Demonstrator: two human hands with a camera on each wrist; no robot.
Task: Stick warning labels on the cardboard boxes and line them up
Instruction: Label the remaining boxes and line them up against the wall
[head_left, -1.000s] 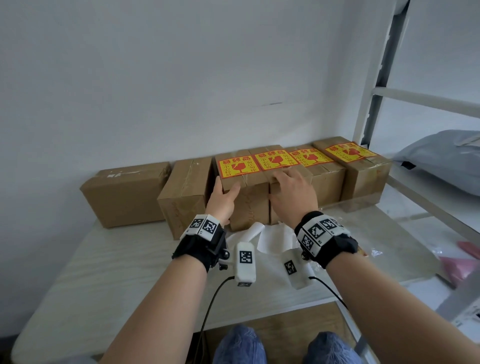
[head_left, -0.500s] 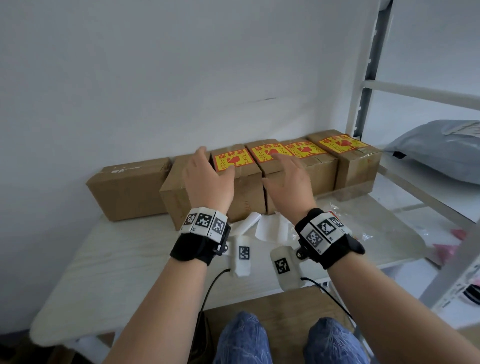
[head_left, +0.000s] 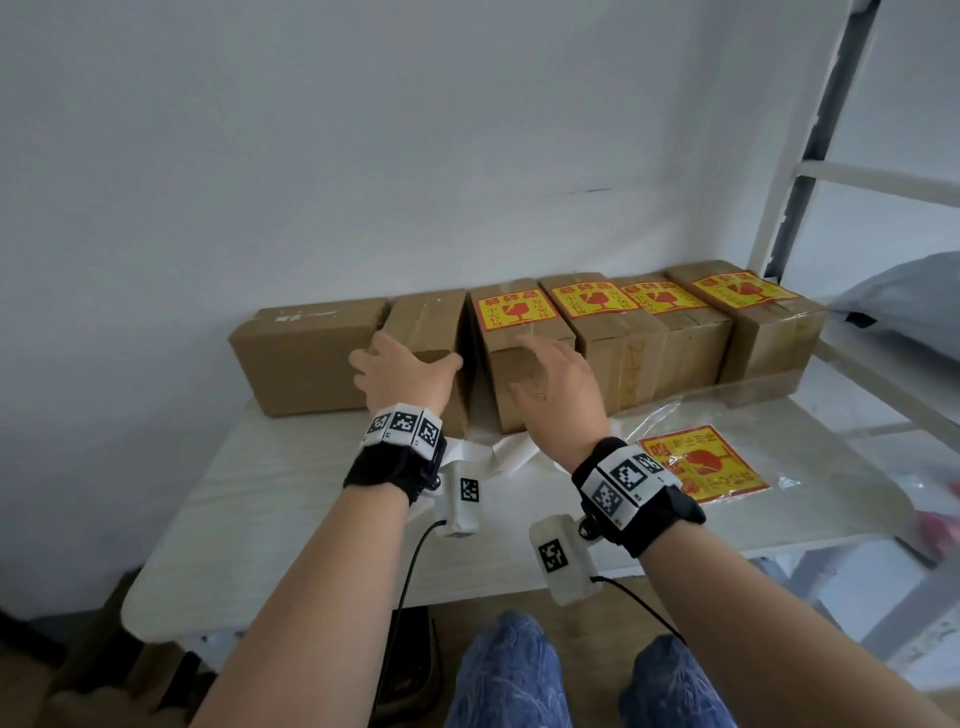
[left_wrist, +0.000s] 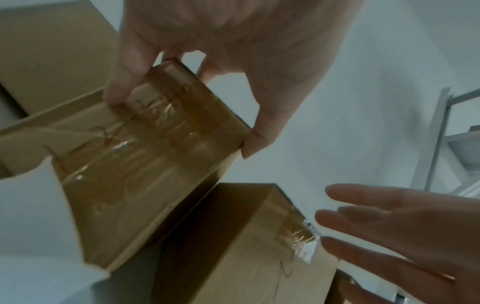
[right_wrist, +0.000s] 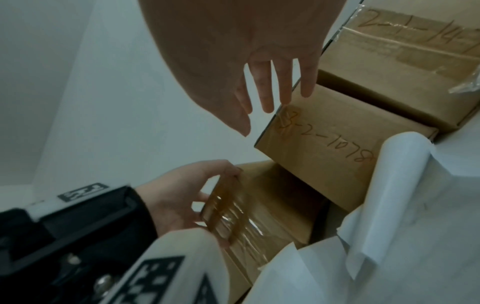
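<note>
Several cardboard boxes stand in a row against the wall. The right ones carry yellow-and-red warning labels (head_left: 517, 310). Two on the left are bare: a long box (head_left: 306, 358) and a taped box (head_left: 428, 319). My left hand (head_left: 405, 366) grips the taped box's near end, fingers on one edge and thumb on the other, as the left wrist view shows around the taped box (left_wrist: 155, 154). My right hand (head_left: 556, 384) hovers open in front of the first labelled box (head_left: 524, 364), fingers straight, touching nothing. A loose label sheet (head_left: 701, 462) lies on the table under clear plastic.
White backing paper (head_left: 498, 452) lies curled on the table in front of the boxes, also under my right wrist (right_wrist: 389, 205). A white metal rack (head_left: 810, 171) stands at the right with a grey bag (head_left: 904, 306) on its shelf. The table's near edge (head_left: 363, 597) is by my knees.
My left hand slid left off the labelled box and took hold of the bare taped box's near end. My right hand left the labelled boxes' tops and now hovers open.
</note>
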